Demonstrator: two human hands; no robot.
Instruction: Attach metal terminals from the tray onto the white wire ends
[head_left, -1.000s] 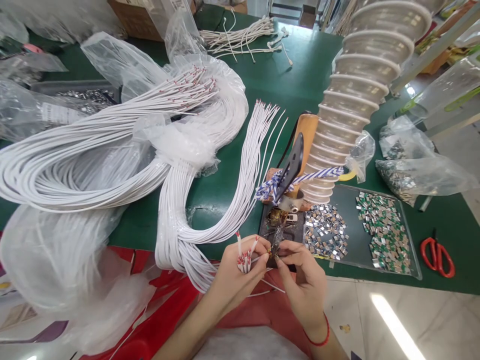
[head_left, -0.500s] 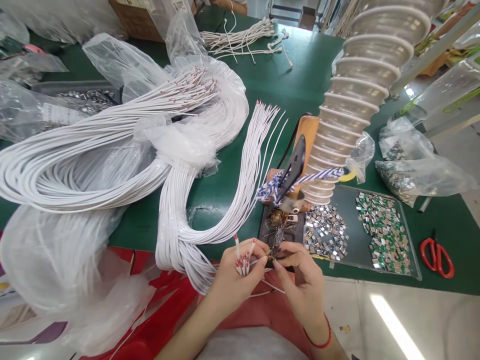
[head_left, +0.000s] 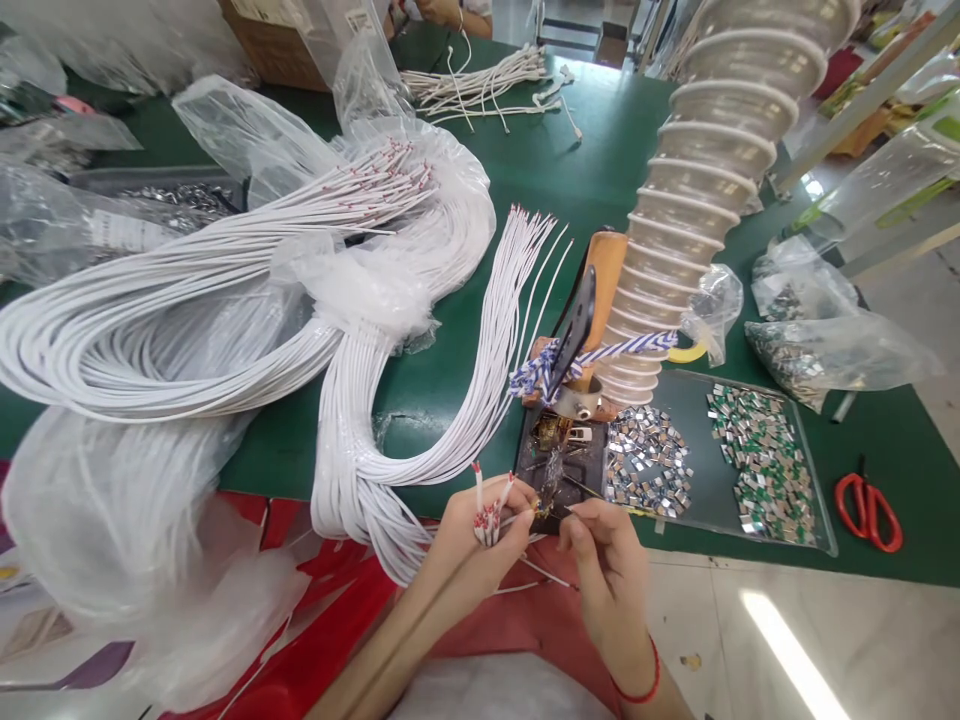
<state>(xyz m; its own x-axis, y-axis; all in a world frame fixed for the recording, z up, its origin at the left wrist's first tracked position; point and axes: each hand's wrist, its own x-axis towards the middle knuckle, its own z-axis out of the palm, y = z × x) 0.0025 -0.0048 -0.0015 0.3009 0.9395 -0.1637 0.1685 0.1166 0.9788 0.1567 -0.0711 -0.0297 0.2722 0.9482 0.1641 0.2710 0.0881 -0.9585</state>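
Note:
My left hand [head_left: 476, 550] is closed around several white cables [head_left: 489, 520], whose red-tipped ends stick up between the fingers. Its thumb and forefinger pinch at the front edge of a small dark work fixture [head_left: 566, 460]. My right hand [head_left: 609, 565], with a red cord at the wrist, hovers just to the right, thumb and forefinger drawn together; whatever they hold is too small to make out. Behind the fixture stands an orange-and-black clamp-like part [head_left: 600, 290], tied with blue-and-white striped cloth [head_left: 536, 372].
Bundled white cables [head_left: 352, 400] partly wrapped in plastic cover the left. A ribbed clear hose [head_left: 697, 190] rises over the fixture. Right of it, a tray [head_left: 697, 450] holds small metal connectors [head_left: 649, 460] and green-and-silver ones [head_left: 765, 465]. Red scissors [head_left: 868, 510] lie at the right edge.
My right hand has drawn away from the left fingertips, slightly to the right. My left hand keeps its grip on the cables. The whole view has shifted a little.

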